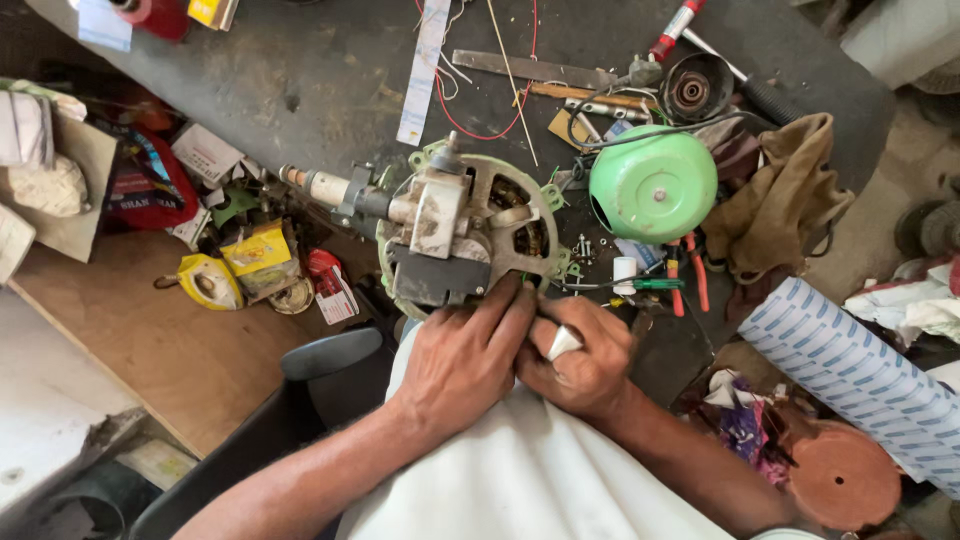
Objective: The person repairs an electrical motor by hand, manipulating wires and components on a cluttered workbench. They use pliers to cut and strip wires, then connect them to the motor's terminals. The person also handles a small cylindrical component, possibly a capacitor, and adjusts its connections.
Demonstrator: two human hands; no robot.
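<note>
Fan motor (pixel 465 225), heavy-looking rigid metal best gripped by its frame, is lying left of the green cap (pixel 653 183), left hand (pixel 465 360) pressing its edge, right hand (pixel 580 355) clutching something white.

Motor housing cap (pixel 653 185) is bright green, rag (pixel 780 200) olive-brown, rolled paper (pixel 860 370) white with blue stripes, disc (pixel 843 475) rust-red.

Fan motor (pixel 465 228) with grey gearbox lying on dark workbench (pixel 330 80), shaft pointing left. Left hand (pixel 465 360) resting fingers against motor's near edge. Right hand (pixel 580 355) pressed against left, closed around small white piece (pixel 563 342). Green motor cover (pixel 653 184) just right of motor; brown rag (pixel 785 195) beyond; red-handled pliers (pixel 686 272) beside it.
</note>
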